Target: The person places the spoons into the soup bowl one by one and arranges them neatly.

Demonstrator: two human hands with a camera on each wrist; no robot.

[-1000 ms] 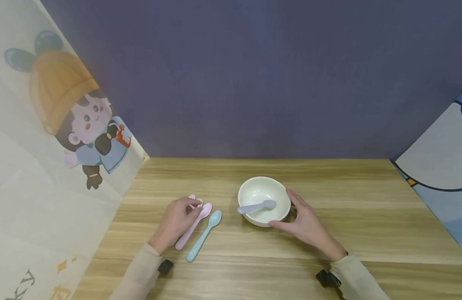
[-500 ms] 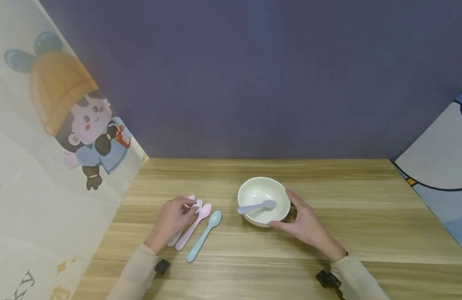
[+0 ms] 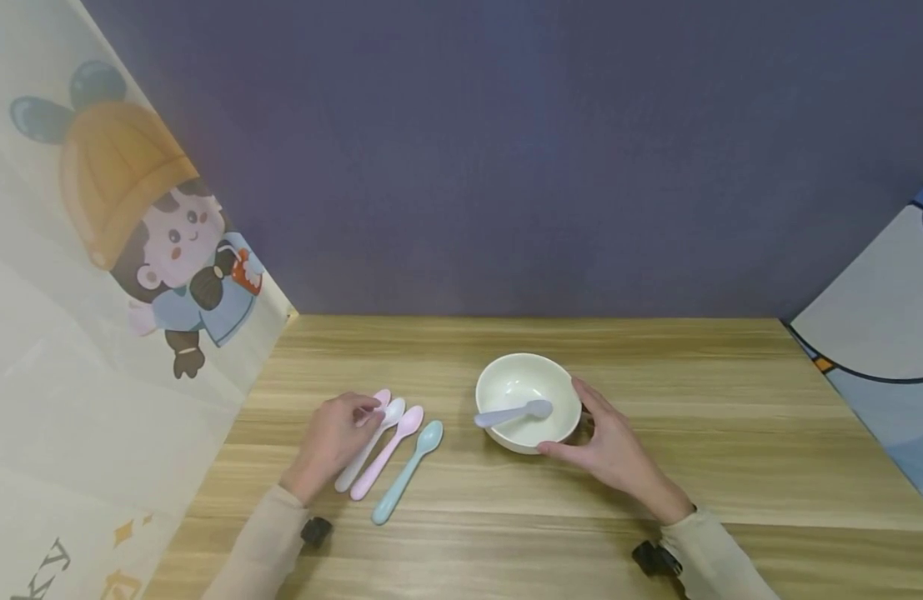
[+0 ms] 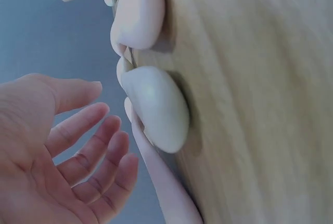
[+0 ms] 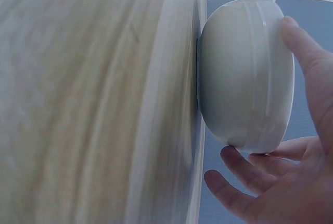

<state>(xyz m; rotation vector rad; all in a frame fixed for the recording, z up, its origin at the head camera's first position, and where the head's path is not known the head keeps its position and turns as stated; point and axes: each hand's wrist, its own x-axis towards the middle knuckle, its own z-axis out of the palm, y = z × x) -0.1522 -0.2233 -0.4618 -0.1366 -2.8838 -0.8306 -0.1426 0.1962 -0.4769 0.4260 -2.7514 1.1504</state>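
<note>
My left hand [image 3: 333, 437] hovers at the left end of a row of spoons, its fingers loosely bent. In the left wrist view a gap shows between that hand [image 4: 83, 156] and the spoons, with nothing in its grasp. Partly under it lies a pink spoon [image 3: 383, 397], beside a white spoon [image 3: 371, 448], a second pink spoon [image 3: 387, 454] and a teal spoon [image 3: 406, 473]. My right hand [image 3: 619, 450] holds a white bowl [image 3: 506, 379] at its right side, thumb and fingers spread around the wall. A lavender spoon [image 3: 514, 413] rests in the bowl, its handle over the left rim.
All this stands on a wood-grain table [image 3: 656, 367]. A dark blue-purple panel [image 3: 536, 167] rises behind it. Printed side panels border the table, the left panel [image 3: 71, 417] showing a cartoon child.
My left hand has drawn back to the left, away from the white spoon, which now shows nearly whole in the row. The right hand and the bowl have stayed put.
</note>
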